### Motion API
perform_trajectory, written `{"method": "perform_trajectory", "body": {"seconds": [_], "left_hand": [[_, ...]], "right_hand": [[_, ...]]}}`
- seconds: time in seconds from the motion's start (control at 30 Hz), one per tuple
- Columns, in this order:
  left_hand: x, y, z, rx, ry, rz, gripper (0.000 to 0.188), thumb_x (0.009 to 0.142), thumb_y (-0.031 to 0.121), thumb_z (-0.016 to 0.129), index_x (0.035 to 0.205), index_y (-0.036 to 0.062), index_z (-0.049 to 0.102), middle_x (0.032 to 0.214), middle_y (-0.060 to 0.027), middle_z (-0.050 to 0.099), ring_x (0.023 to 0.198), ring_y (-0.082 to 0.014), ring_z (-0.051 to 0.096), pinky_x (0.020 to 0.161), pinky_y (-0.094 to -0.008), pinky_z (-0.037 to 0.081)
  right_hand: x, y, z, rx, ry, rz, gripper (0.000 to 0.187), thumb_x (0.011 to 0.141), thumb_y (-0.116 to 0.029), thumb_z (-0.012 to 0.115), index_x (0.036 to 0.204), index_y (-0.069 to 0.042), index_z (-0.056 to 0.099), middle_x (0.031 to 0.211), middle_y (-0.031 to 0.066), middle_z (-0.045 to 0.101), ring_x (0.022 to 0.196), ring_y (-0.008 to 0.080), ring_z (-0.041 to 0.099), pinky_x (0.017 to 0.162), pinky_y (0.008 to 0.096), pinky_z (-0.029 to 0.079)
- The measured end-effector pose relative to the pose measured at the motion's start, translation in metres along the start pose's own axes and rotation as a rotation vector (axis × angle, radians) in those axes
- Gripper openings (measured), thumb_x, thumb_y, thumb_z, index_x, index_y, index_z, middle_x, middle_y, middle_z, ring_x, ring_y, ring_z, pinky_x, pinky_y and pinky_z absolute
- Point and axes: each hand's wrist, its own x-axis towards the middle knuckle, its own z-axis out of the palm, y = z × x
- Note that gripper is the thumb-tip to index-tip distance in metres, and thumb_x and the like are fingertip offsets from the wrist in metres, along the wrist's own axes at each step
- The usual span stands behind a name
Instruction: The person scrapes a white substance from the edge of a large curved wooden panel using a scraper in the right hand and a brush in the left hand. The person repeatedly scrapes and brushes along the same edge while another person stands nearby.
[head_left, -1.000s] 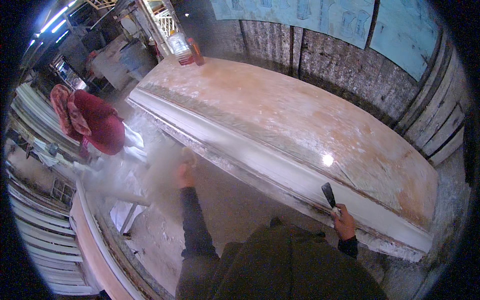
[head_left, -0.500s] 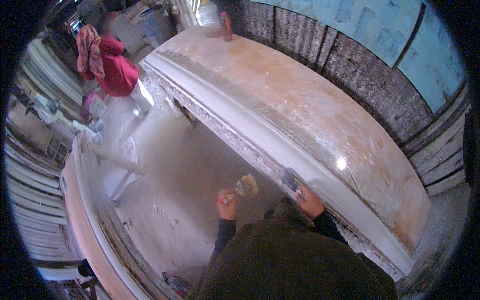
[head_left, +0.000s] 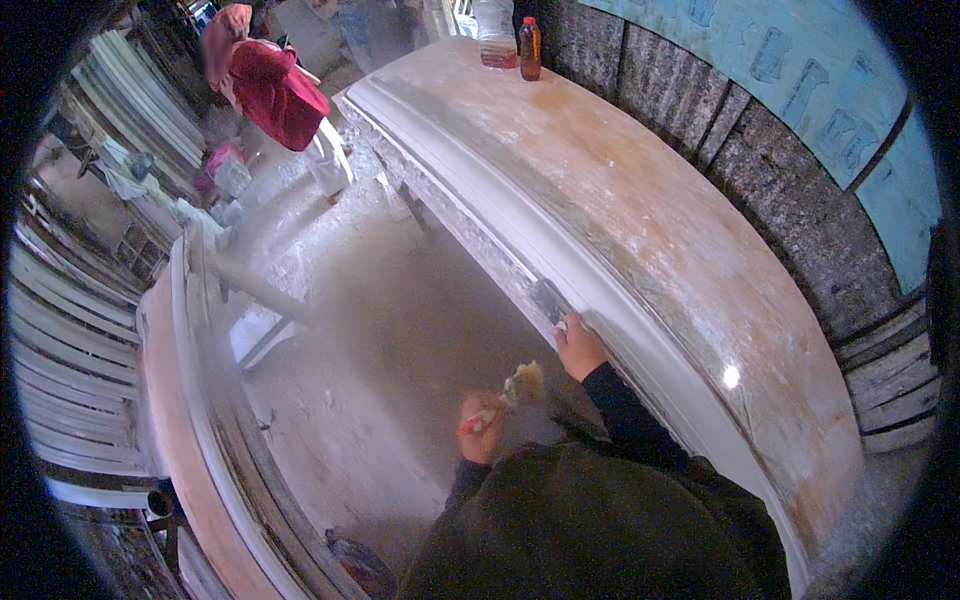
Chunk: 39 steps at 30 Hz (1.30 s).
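Observation:
My left hand [head_left: 480, 432] is closed round the red handle of a brush [head_left: 524, 382] with a cream-coloured, clumpy head, held in the air over the floor. On the near edge of a long white moulding [head_left: 470, 185], my right hand [head_left: 580, 348] grips a scraper [head_left: 546, 298], its dark flat blade against that edge. The moulding runs along the near side of a long workbench [head_left: 640, 190] with a worn, orange-brown top. White residue crusts the bench edge below it.
A bottle of dark amber liquid [head_left: 530, 50] and a clear plastic jug [head_left: 496, 40] stand at the bench's far end. A person in a red top [head_left: 275, 90] stands beyond it. To the left is another long bench [head_left: 185, 400], with stacked white strips [head_left: 75, 370] behind.
My right hand has moved with the scraper further up along the moulding. My view has shifted left. The left hand still holds the brush. The person in red has turned.

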Motion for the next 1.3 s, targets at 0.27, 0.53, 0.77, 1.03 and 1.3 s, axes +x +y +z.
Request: {"method": "perform_trajectory", "body": {"seconds": [0.27, 0.53, 0.77, 1.03, 1.3], "left_hand": [[0.105, -0.019, -0.021, -0.068, -0.175, 0.112, 0.011, 0.066, 0.003, 0.061, 0.076, 0.0048, 0.057, 0.079, -0.0074, 0.056, 0.076, -0.0231, 0.053, 0.068, -0.0327, 0.041], [0.186, -0.025, -0.041, 0.036, -0.321, 0.208, 0.011, 0.065, 0.0, 0.06, 0.074, 0.005, 0.058, 0.077, -0.0063, 0.057, 0.077, -0.0229, 0.054, 0.069, -0.0326, 0.042], [0.212, -0.054, -0.031, 0.01, -0.176, 0.156, 0.01, 0.064, 0.001, 0.061, 0.073, 0.0053, 0.058, 0.077, -0.0078, 0.056, 0.075, -0.0232, 0.053, 0.069, -0.0314, 0.042], [0.241, -0.037, -0.024, 0.054, -0.259, -0.105, 0.012, 0.066, 0.003, 0.061, 0.077, 0.0038, 0.057, 0.08, -0.0089, 0.055, 0.077, -0.023, 0.053, 0.07, -0.0317, 0.042], [0.273, -0.045, -0.025, 0.125, -0.379, 0.039, 0.012, 0.066, 0.002, 0.06, 0.078, 0.0033, 0.057, 0.084, -0.0097, 0.056, 0.079, -0.024, 0.053, 0.071, -0.0325, 0.042]], "right_hand": [[0.082, -0.044, 0.036, 0.024, -0.047, 0.025, 0.033, 0.084, -0.031, 0.048, 0.103, -0.005, 0.042, 0.073, 0.0202, 0.057, 0.071, 0.0377, 0.057, 0.063, 0.0464, 0.042], [0.039, -0.034, -0.058, 0.001, -0.186, -0.006, 0.034, 0.083, -0.036, 0.049, 0.104, -0.011, 0.042, 0.07, 0.0175, 0.057, 0.065, 0.037, 0.056, 0.056, 0.0431, 0.042], [0.003, -0.014, -0.059, -0.026, -0.203, 0.211, 0.036, 0.083, -0.037, 0.048, 0.108, -0.012, 0.041, 0.078, 0.0215, 0.057, 0.075, 0.0398, 0.056, 0.064, 0.0451, 0.043], [0.037, -0.061, -0.041, -0.072, -0.199, 0.285, 0.035, 0.085, -0.033, 0.045, 0.112, -0.011, 0.041, 0.086, 0.0234, 0.057, 0.081, 0.0408, 0.055, 0.069, 0.0467, 0.043], [-0.005, -0.035, -0.052, 0.031, -0.156, 0.316, 0.035, 0.084, -0.033, 0.046, 0.112, -0.012, 0.042, 0.085, 0.0204, 0.058, 0.079, 0.0393, 0.056, 0.067, 0.0458, 0.044]]}}
